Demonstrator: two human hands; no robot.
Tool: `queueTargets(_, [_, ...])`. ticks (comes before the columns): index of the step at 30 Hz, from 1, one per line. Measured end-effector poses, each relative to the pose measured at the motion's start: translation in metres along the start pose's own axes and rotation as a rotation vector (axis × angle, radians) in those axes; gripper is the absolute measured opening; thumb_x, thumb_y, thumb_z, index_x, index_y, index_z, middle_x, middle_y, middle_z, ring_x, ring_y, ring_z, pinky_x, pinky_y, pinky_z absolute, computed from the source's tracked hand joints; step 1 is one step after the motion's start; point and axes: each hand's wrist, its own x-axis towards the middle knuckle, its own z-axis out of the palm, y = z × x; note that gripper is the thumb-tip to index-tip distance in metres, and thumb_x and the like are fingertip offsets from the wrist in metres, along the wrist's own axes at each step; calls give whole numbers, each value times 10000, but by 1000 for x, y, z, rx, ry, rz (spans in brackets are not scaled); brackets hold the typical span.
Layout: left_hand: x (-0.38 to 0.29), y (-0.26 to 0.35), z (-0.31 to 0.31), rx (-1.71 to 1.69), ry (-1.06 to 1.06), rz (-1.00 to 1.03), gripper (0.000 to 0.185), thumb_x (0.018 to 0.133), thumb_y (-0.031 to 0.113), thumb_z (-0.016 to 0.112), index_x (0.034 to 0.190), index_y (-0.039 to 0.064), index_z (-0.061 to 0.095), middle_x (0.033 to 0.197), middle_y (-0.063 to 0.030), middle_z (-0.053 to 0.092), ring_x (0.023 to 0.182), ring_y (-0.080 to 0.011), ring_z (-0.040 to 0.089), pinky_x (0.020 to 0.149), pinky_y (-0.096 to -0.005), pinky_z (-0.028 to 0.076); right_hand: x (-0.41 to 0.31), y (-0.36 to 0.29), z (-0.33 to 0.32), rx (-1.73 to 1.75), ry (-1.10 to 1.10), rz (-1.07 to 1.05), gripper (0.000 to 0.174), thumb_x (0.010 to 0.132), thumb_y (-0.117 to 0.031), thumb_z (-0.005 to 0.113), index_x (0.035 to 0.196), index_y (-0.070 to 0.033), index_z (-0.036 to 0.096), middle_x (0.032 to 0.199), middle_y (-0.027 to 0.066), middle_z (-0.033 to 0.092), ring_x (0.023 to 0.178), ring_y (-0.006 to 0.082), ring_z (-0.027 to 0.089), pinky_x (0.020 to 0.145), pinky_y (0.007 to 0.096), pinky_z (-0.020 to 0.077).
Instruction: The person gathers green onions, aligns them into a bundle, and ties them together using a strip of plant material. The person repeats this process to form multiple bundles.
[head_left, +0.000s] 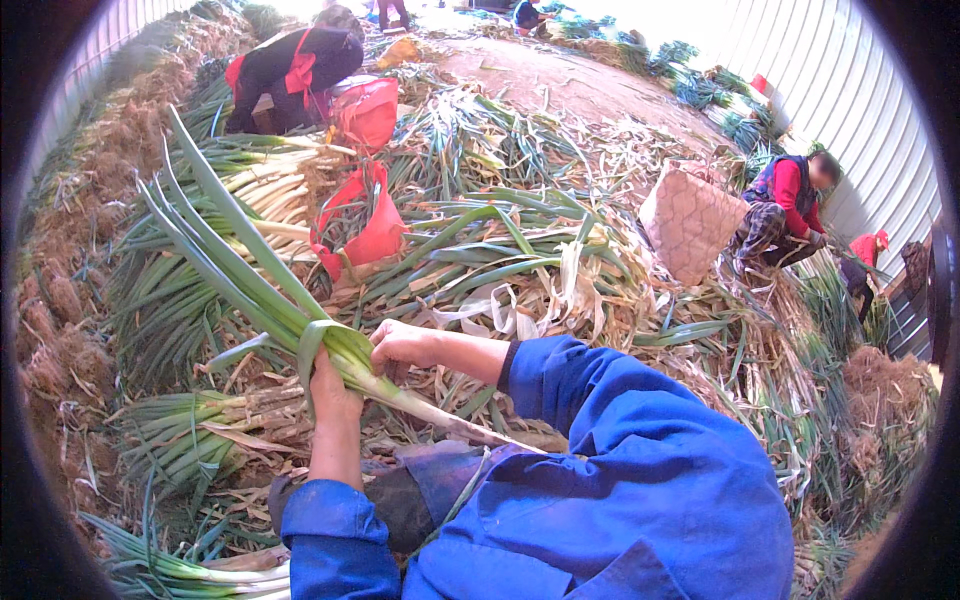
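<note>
A long-leaved green onion (427, 409) lies slantwise before me, leaves up to the left and pale stem down across my lap. My left hand (334, 386) grips it from below, where the leaves fan out. One green leaf (319, 330) is folded over across the others and hangs down beside that hand. With bent fingers, my right hand (401, 346) pinches the outer leaf at the upper side of the sheath; its fingertips are partly hidden. Under my left forearm lies a tied bundle of green onions (180, 431).
Peeled onions (270, 184) lie in a pile at upper left, near a red bag (367, 232). Stripped leaves (510, 262) cover the ground ahead. A woven sack (690, 221) stands at right. One person (300, 67) bends over at upper left; another person (787, 202) crouches at right.
</note>
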Motion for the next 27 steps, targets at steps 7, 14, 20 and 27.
queueTargets(7, [-4,6,-12,20,-87,149,477,904,509,509,1126,89,554,1029,-33,577,948,-170,537,853,-364,462,16,25,2,350,-20,32,169,709,-50,603,857,14,657,794,91,661,647,195,642,554,354,520])
queueTargets(14, [-9,20,-18,-83,-7,159,448,901,551,495,1047,134,573,906,2,554,871,-133,509,801,-333,455,1,14,45,83,210,-42,201,850,-195,623,934,-18,669,743,29,647,597,108,591,554,253,466])
queueTargets(20, [-15,21,-12,-170,151,208,685,738,783,488,990,149,542,861,-9,505,813,-190,493,762,-384,470,4,80,-2,-118,635,-119,161,864,-193,593,871,-49,664,623,5,559,455,109,476,382,298,372])
queueTargets(27, [-23,86,-47,-90,313,306,750,699,867,362,809,138,498,535,-19,440,461,-190,468,457,-370,463,-195,117,-245,-202,1431,4,310,872,-353,573,913,-57,657,684,78,596,579,207,574,501,354,442])
